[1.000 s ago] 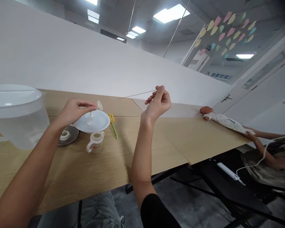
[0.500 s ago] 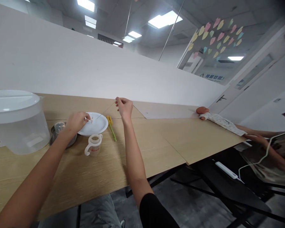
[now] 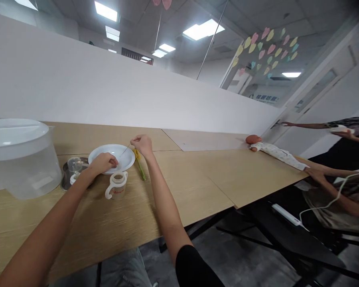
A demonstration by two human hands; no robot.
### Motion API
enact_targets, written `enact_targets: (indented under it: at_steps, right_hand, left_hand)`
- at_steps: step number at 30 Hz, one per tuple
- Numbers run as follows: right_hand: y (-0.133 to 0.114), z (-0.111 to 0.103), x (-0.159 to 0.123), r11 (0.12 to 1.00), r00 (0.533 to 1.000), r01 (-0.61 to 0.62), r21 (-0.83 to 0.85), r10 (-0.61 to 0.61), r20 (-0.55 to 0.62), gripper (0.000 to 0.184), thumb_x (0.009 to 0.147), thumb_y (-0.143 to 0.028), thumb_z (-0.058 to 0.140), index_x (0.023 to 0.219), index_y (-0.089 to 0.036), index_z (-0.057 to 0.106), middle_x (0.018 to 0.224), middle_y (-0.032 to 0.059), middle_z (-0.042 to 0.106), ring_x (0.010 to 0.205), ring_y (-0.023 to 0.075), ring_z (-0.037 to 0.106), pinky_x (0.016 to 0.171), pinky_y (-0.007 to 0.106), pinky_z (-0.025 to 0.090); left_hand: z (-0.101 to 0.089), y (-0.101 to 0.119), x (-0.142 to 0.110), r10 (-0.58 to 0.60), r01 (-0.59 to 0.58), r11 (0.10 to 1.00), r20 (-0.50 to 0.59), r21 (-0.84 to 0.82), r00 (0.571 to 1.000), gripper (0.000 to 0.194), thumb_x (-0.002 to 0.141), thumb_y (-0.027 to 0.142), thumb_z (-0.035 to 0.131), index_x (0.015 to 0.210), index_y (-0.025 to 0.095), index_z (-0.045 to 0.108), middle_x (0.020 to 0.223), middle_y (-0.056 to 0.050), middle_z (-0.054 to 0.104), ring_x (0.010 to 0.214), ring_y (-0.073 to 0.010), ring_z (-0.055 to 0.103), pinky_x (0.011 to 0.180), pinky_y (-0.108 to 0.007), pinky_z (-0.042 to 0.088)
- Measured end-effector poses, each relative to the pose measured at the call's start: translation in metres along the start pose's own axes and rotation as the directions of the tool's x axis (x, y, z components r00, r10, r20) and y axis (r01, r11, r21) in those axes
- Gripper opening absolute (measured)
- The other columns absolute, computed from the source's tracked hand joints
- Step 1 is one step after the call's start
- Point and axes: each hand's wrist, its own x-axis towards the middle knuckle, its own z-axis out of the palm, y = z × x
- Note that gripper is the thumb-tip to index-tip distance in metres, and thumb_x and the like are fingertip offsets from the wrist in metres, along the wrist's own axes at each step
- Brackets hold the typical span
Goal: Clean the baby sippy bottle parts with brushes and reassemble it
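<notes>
While your right hand pinches the upper end of a thin rod, its long axis slants down and left over the white dish on the counter, toward your curled left hand, whose grip you cannot tell.

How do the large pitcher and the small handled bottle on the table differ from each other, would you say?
The pitcher is much bigger than the bottle. The pitcher wears a lid, while the bottle is open at the top. The bottle bears red print; none shows on the pitcher. Both stand upright.
</notes>
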Motion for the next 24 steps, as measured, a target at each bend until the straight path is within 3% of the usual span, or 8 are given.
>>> enact_targets:
  at_steps: [5,8,12,16,19,21,24]
  right_hand:
    - [0.008,0.008,-0.002,0.947,0.987,0.070,-0.313,-0.019,0.163,0.017,0.079,-0.011,0.059,0.086,-0.014,0.075,0.092,0.0093,0.075,0.088,0.0177,0.068,0.075,0.022,0.048]
    - [0.012,0.014,-0.003,0.907,0.981,0.070,-0.415,0.014,0.196,0.022,0.079,-0.008,0.056,0.092,-0.012,0.074,0.099,0.0133,0.074,0.094,0.0217,0.067,0.077,0.025,0.048]
    - [0.012,0.016,-0.002,0.904,0.975,0.075,-0.420,0.022,0.222,0.020,0.080,-0.010,0.058,0.093,-0.011,0.073,0.104,0.0156,0.072,0.098,0.0249,0.066,0.079,0.028,0.048]
    - [-0.009,-0.004,-0.008,0.964,0.992,0.116,-0.241,-0.098,0.084,0.021,0.091,-0.020,0.051,0.093,-0.014,0.072,0.099,0.0109,0.073,0.093,0.0205,0.066,0.081,0.027,0.047]
    - [-0.036,-0.033,-0.029,0.956,0.957,0.284,0.071,-0.277,-0.092,0.037,0.101,-0.037,0.037,0.101,-0.016,0.068,0.097,0.0063,0.072,0.086,0.0144,0.066,0.078,0.024,0.048]
    - [-0.056,-0.053,-0.051,0.904,0.932,0.364,0.224,-0.356,-0.075,0.041,0.101,-0.046,0.034,0.114,-0.019,0.063,0.100,0.0046,0.071,0.081,0.0125,0.065,0.074,0.024,0.049]
    - [-0.078,-0.074,-0.085,0.890,0.911,0.402,0.216,-0.412,0.003,0.039,0.094,-0.050,0.050,0.120,-0.022,0.060,0.101,0.0036,0.070,0.079,0.0128,0.065,0.073,0.025,0.050]
  left_hand:
    - [-0.004,-0.002,0.003,-0.013,0.011,0.990,-0.014,-0.139,1.000,0.022,0.064,0.040,0.062,0.072,0.023,0.073,0.083,-0.004,0.077,0.087,-0.0252,0.071,0.080,-0.029,0.051]
    - [-0.010,0.003,0.003,-0.044,0.022,0.980,-0.109,-0.195,0.993,0.028,0.065,0.045,0.064,0.077,0.022,0.073,0.089,-0.005,0.077,0.090,-0.0251,0.070,0.082,-0.030,0.051]
    - [-0.021,0.023,-0.003,-0.084,-0.023,0.936,-0.287,-0.350,0.954,0.037,0.065,0.049,0.068,0.084,0.018,0.074,0.099,-0.009,0.075,0.096,-0.0258,0.068,0.089,-0.034,0.051]
    - [-0.039,0.066,-0.024,-0.138,-0.137,0.807,-0.409,-0.574,0.902,0.046,0.068,0.048,0.070,0.100,0.016,0.072,0.104,-0.011,0.074,0.097,-0.0240,0.068,0.086,-0.033,0.053]
    - [-0.054,0.099,-0.045,-0.134,-0.128,0.823,-0.409,-0.553,0.903,0.038,0.067,0.042,0.073,0.097,0.019,0.074,0.097,-0.008,0.075,0.093,-0.0231,0.069,0.081,-0.032,0.054]
    - [-0.061,0.114,-0.057,-0.097,-0.133,0.845,-0.393,-0.518,0.914,0.031,0.069,0.041,0.071,0.091,0.019,0.075,0.094,-0.007,0.075,0.092,-0.0235,0.069,0.080,-0.032,0.055]
    - [-0.067,0.121,-0.068,-0.024,-0.127,0.876,-0.305,-0.465,0.952,0.021,0.070,0.034,0.068,0.083,0.020,0.075,0.089,-0.005,0.075,0.090,-0.0236,0.069,0.082,-0.033,0.054]
